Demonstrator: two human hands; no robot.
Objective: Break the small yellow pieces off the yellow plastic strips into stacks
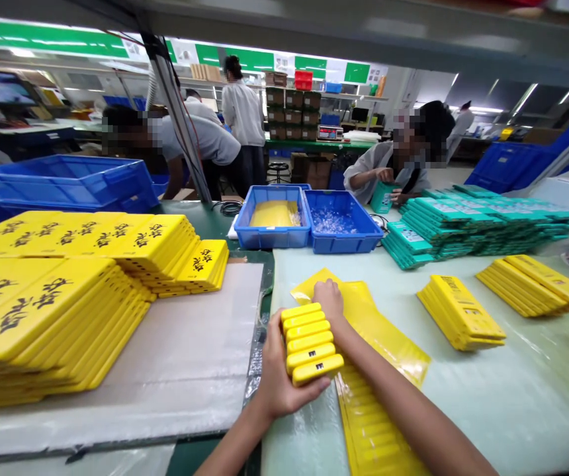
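My left hand [283, 377] is wrapped round a stack of slim yellow cases [311, 340], held upright with the rounded ends facing me. Small dark marks show on the ends of the two nearest cases. Just beyond the stack, my right hand [330, 301] is closed, knuckles up, over yellow plastic sheets [384, 330]. What its fingers grip is hidden. Those glossy sheets lie overlapping on the pale work surface, beneath my right forearm. Right of them lies a leaning pile of yellow cases [458, 311], with two more piles [537, 284] farther right.
Tall piles of yellow cases with black lettering [56, 311] stand at left. At the back are a blue bin with yellow pieces [272, 228] and a blue bin of clear bits [337, 221]. Teal packs [463, 221] are piled at right; a co-worker [384, 165] sits behind them.
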